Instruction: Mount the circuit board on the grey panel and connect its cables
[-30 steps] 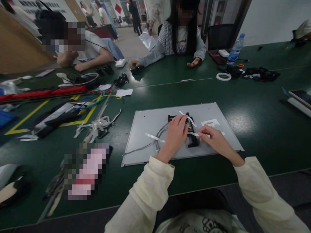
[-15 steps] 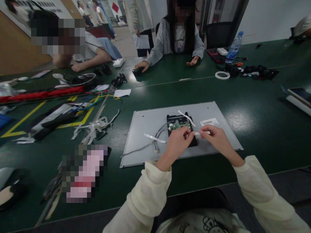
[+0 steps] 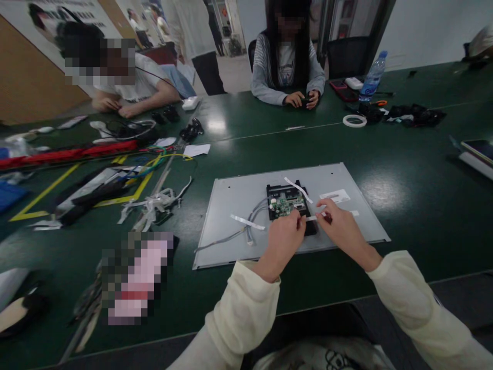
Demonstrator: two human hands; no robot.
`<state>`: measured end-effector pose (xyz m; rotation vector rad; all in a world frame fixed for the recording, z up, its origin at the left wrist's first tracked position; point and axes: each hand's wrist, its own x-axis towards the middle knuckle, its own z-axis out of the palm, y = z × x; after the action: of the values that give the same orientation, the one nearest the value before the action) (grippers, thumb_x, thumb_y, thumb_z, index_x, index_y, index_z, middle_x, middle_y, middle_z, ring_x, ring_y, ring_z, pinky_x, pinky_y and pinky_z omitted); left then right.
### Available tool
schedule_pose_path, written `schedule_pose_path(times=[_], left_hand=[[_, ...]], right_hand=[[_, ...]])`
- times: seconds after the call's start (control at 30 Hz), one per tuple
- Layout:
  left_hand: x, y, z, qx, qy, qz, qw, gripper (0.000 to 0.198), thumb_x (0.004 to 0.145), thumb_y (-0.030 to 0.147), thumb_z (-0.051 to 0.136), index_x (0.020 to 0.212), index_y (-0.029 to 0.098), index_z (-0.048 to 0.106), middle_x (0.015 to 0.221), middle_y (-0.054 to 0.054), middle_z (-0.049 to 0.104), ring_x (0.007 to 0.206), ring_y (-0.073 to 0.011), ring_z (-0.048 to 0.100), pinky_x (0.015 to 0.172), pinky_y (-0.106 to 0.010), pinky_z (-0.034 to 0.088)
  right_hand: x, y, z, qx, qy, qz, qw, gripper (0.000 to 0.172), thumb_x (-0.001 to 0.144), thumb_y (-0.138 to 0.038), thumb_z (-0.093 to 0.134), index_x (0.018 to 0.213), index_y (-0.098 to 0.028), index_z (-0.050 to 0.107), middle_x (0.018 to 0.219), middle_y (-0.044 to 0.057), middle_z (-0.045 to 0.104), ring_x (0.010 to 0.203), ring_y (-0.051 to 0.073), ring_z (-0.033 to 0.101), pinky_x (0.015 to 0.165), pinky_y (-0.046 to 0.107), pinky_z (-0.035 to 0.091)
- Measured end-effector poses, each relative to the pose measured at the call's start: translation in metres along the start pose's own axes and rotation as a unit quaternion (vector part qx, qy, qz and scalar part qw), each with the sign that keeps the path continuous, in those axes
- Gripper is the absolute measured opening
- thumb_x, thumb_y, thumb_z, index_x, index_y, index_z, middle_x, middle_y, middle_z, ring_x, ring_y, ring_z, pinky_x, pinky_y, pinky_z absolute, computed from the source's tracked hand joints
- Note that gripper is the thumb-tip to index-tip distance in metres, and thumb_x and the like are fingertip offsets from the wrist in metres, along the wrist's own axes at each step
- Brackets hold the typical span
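Note:
A white tape strip [image 3: 311, 218] spans the small gap between my hands, over the lower part of a black bracket [image 3: 310, 228]. My left hand [image 3: 284, 239] pinches the strip's left end; my right hand [image 3: 342, 228] has its fingers closed at the other end. The bracket carries a green circuit board [image 3: 283, 206] and lies on a flat grey metal panel [image 3: 219, 205]. One more tape strip [image 3: 298, 189] slants over the bracket's top edge. Grey cables [image 3: 256, 209] run left from the board, crossed by another tape strip [image 3: 247, 222].
A phone-like object [image 3: 144, 277], blurred out, lies left of the panel, below crumpled white strips [image 3: 154, 205]. Farther off are a tape roll [image 3: 354, 121], a water bottle [image 3: 373, 77] and black bundles [image 3: 416, 114]. Two people sit across the green table [image 3: 246, 146].
My hands stay at the bracket with the strip between them, my right fingers slightly raised. The person opposite has brought both hands together around a dark object. A standing person has moved left.

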<state>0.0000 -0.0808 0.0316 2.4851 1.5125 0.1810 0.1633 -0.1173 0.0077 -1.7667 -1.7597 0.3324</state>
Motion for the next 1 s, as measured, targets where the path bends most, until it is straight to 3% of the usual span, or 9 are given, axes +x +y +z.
schedule_pose_path(times=[0.47,0.67,1.0], left_hand=[[0.0,0.0,0.0,0.046,-0.014,-0.005,0.999,0.028,0.096,0.034,0.035,0.096,0.018,0.057,0.08,-0.007,0.068,0.075,-0.022,0.067,0.063,-0.029,0.044],[0.001,-0.005,-0.004,0.064,-0.021,-0.005,0.998,0.024,0.092,0.037,0.043,0.099,0.018,0.057,0.079,-0.008,0.068,0.076,-0.0236,0.067,0.064,-0.03,0.045],[-0.017,-0.017,-0.015,0.065,-0.009,-0.033,0.997,0.018,0.09,0.027,0.045,0.101,0.019,0.056,0.08,-0.006,0.069,0.074,-0.021,0.067,0.063,-0.027,0.042]], right_hand=[[0.002,-0.001,0.007,-0.158,-0.04,-0.024,0.986,0.018,0.088,-0.025,0.047,0.104,-0.02,0.053,0.076,0.003,0.062,0.069,0.017,0.06,0.056,0.025,0.032],[-0.001,0.006,0.002,-0.188,0.007,0.002,0.982,0.018,0.085,-0.032,0.053,0.099,-0.02,0.053,0.078,0.003,0.061,0.073,0.019,0.06,0.059,0.026,0.033],[-0.006,0.018,-0.005,-0.186,0.034,0.013,0.982,0.018,0.086,-0.022,0.048,0.102,-0.019,0.055,0.08,0.004,0.062,0.069,0.018,0.058,0.06,0.027,0.035]])
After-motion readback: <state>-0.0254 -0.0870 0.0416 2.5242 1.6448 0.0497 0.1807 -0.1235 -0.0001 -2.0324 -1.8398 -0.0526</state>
